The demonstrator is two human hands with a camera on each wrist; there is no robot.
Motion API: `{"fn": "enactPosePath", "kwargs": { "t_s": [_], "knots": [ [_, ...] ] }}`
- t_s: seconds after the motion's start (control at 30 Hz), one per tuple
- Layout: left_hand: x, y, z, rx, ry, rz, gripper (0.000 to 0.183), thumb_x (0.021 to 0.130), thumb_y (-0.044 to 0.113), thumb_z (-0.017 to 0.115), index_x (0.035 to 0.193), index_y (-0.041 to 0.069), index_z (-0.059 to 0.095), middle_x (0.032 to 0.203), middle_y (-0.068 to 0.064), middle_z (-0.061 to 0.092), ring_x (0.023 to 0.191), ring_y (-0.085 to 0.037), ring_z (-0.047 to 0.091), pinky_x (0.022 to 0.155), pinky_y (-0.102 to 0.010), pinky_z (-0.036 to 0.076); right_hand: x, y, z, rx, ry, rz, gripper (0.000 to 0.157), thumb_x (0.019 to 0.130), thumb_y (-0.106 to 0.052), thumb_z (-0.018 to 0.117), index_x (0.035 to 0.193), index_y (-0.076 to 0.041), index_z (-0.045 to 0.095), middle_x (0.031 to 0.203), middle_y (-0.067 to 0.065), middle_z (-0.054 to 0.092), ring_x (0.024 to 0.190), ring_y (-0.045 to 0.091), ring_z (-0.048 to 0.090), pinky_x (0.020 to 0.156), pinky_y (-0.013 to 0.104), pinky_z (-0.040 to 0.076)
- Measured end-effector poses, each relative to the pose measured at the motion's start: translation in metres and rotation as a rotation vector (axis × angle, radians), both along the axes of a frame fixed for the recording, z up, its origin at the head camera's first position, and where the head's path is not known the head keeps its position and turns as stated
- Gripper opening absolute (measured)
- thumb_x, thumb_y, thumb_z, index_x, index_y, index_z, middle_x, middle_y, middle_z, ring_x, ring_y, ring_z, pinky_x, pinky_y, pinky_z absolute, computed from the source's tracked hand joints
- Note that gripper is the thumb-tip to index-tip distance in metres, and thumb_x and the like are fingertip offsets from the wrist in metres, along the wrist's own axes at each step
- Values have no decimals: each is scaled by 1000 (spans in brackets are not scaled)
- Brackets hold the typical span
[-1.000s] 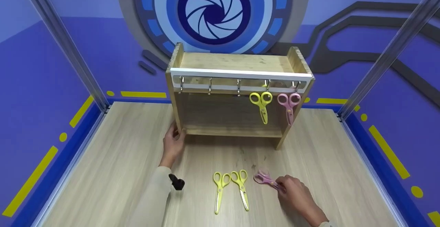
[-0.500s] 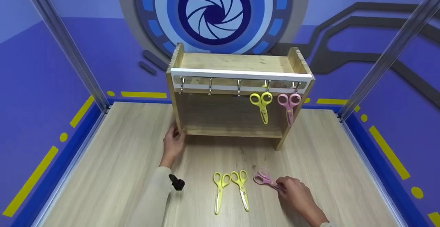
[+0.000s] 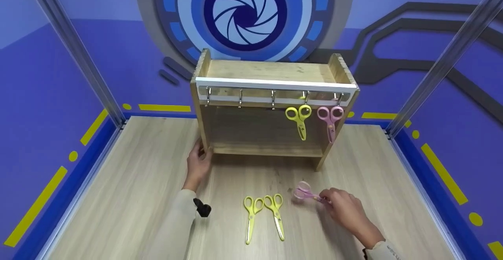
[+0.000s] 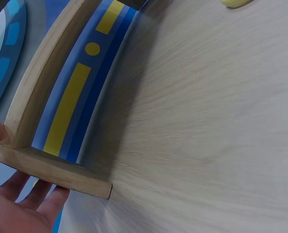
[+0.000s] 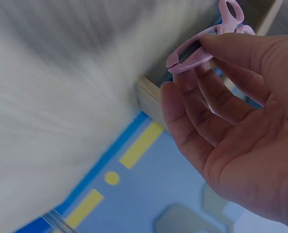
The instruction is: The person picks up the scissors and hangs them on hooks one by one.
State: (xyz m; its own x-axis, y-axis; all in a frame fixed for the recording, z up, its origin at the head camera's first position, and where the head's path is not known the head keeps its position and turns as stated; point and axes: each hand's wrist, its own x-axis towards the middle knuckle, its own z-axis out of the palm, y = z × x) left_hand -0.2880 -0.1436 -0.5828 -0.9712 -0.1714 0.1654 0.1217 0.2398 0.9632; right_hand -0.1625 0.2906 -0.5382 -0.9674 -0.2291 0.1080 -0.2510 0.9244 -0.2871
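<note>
My right hand (image 3: 346,209) pinches pink scissors (image 3: 305,192) by the blade end between thumb and fingers, handle loops pointing left toward the rack. In the right wrist view the thumb lies on the scissors' blades (image 5: 190,52). My left hand (image 3: 197,167) grips the lower left leg of a wooden rack (image 3: 267,150), thumb on the front and fingers behind the side board (image 4: 56,170). Two yellow scissors, a left pair (image 3: 250,220) and a right pair (image 3: 276,216), lie side by side on the table, loops away from me.
Along the rack's top front runs a white hook rail (image 3: 255,83). From its two right hooks hang yellow scissors (image 3: 301,121) and pink scissors (image 3: 331,123); the three left hooks are bare. Blue printed walls (image 3: 94,55) and metal posts (image 3: 74,47) enclose the table (image 3: 137,181).
My right hand has lifted the pink scissors up off the table and slightly to the right, tilting them. My left hand stays on the rack leg.
</note>
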Motion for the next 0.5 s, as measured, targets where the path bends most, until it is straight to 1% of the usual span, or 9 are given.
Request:
{"fn": "enactPosePath", "kwargs": {
  "t_s": [0.1,0.2,0.33,0.5],
  "knots": [
    [0,0,-1,3,-9,-4,59,107,24,58,159,9,36,150,-24,48,138,-40,49,109,-49,47,-6,1,18,4,33,17,8,89,-10,81,93,-17,78,77,-8,63,66,9,52,56,36,50],
    [1,0,0,0,-7,-7,59,107,25,58,159,10,36,150,-23,49,137,-39,50,109,-49,48,-13,2,36,7,77,34,6,90,-12,80,94,-17,78,77,-7,63,65,9,51,55,33,48],
    [1,0,1,-10,-6,-6,59,107,25,58,159,10,36,150,-23,49,137,-38,50,108,-49,48,-20,1,61,-6,158,59,7,91,-13,80,97,-16,79,81,-5,66,68,9,56,57,32,50],
    [1,0,1,-10,-14,-2,60,107,25,58,160,10,35,151,-23,48,137,-39,50,109,-49,48,-27,-4,91,-46,282,99,10,91,-10,80,101,-13,79,88,-1,70,73,13,64,60,37,56]
  ]
}}
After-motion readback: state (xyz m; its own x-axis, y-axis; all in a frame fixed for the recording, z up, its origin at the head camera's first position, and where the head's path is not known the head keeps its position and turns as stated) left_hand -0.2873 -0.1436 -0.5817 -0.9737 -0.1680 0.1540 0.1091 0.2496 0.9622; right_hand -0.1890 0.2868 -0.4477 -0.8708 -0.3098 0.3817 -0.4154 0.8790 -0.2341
